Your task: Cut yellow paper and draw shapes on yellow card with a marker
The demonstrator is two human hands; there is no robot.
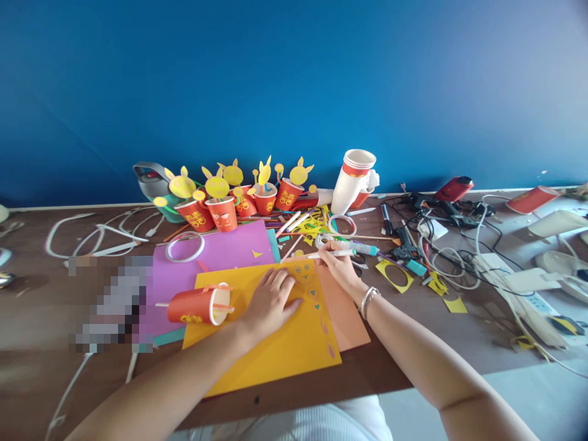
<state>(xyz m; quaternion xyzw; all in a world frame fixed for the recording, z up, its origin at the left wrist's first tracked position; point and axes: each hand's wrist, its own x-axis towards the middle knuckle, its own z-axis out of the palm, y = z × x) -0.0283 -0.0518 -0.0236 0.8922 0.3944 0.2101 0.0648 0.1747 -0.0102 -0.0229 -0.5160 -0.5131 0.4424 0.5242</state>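
Note:
My left hand (271, 300) lies with its fingers spread on a yellow sheet of paper (257, 361). At the sheet's upper right edge, my right hand (337, 263) grips a white marker (344, 252) with a teal end; its tip points left toward the sheet's top corner. Small drawn faces and teal hearts (314, 293) run down the sheet's right side, with purple marks below. An orange sheet (344, 318) sticks out from under the yellow one. Left of my left hand, a red paper cup (193, 306) lies on its side on the yellow paper.
Red cups with yellow paper animal heads (223, 214) stand along the blue wall. A stack of paper cups (351, 184), yellow scraps (395, 277), tape rolls (185, 247) and a glue gun (407, 245) lie around. Cables and a power strip (537, 303) fill the right side.

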